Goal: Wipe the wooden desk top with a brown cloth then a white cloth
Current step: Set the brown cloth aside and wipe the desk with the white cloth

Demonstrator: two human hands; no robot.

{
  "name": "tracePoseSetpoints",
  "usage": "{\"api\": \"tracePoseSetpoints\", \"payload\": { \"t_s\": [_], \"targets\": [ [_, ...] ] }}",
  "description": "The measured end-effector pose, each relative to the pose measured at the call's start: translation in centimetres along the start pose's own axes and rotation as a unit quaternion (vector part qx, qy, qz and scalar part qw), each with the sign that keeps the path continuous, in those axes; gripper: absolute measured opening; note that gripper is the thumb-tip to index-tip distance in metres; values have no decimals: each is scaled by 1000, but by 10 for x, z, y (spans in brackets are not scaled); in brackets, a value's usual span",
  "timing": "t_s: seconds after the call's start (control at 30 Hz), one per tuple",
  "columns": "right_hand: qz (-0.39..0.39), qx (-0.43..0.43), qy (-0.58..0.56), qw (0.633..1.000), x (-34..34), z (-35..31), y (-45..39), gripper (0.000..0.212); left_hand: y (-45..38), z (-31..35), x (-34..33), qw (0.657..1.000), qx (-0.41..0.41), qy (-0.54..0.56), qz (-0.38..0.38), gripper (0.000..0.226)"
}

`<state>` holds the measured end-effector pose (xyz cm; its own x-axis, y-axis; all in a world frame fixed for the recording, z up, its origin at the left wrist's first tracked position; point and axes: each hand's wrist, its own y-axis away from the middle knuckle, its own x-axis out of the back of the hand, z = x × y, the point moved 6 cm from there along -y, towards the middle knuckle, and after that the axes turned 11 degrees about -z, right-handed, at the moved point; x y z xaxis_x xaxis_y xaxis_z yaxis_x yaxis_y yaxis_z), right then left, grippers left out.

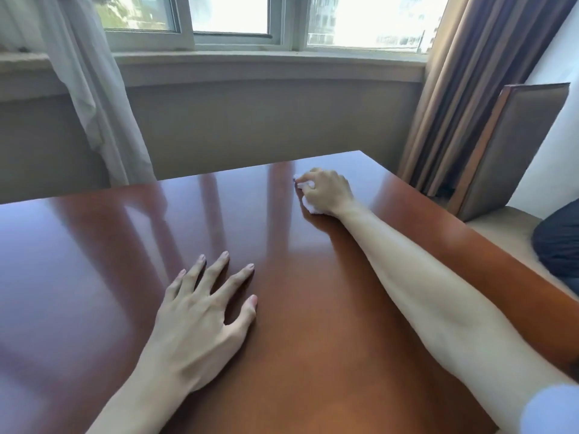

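Note:
The glossy reddish-brown wooden desk top (94, 261) fills the lower part of the view. My right hand (327, 191) is stretched out to the far right part of the desk, near its back corner, and is closed on a crumpled white cloth (310, 205). Only small bits of the cloth show under the fingers and the palm; it is pressed onto the wood. My left hand (200, 317) lies flat on the desk nearer to me, fingers spread, holding nothing. No brown cloth is in view.
Beyond the desk's far edge are a beige wall and a window sill (266, 62), with a sheer curtain (94, 98) at left and brown drapes (470, 73) at right. A framed board (513, 145) leans on the right wall. A dark cushion (560, 242) lies beside the desk's right edge.

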<state>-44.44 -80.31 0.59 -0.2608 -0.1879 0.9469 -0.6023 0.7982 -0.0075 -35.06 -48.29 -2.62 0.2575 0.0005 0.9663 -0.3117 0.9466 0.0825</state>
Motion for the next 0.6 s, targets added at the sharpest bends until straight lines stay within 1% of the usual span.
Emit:
{"api": "tracePoseSetpoints", "payload": {
  "t_s": [0.07, 0.13, 0.2, 0.27, 0.3, 0.37, 0.43, 0.5, 0.6],
  "targets": [
    [-27, 78, -12, 997, -13, -40, 36, 55, -1, 0, -1, 1000, -3, 10, -10, 69],
    [-28, 139, -28, 989, -22, -67, 87, 58, -4, -3, 0, 999, -12, 35, -12, 68],
    [-26, 191, -40, 980, -30, -94, 144, 58, -2, -7, 9, 992, -21, 124, 1, 63],
    [-35, 241, -36, 969, -44, -122, 202, 50, 8, -11, 24, 973, -29, 226, 21, 49],
    [-44, 264, -39, 963, -52, -138, 230, 44, 16, -11, 33, 969, -31, 243, 26, 44],
    [-51, 302, -64, 950, -63, -170, 281, 35, 38, -10, 45, 974, -41, 224, 15, 40],
    [-63, 320, -85, 941, -72, -199, 324, 34, 66, -7, 48, 981, -48, 188, -12, 36],
    [-77, 339, -92, 933, -85, -225, 361, 34, 97, -7, 46, 986, -47, 156, -22, 33],
    [-114, 377, -79, 916, -86, -246, 396, 34, 142, -17, 47, 989, -36, 142, 4, 32]
  ]
}}
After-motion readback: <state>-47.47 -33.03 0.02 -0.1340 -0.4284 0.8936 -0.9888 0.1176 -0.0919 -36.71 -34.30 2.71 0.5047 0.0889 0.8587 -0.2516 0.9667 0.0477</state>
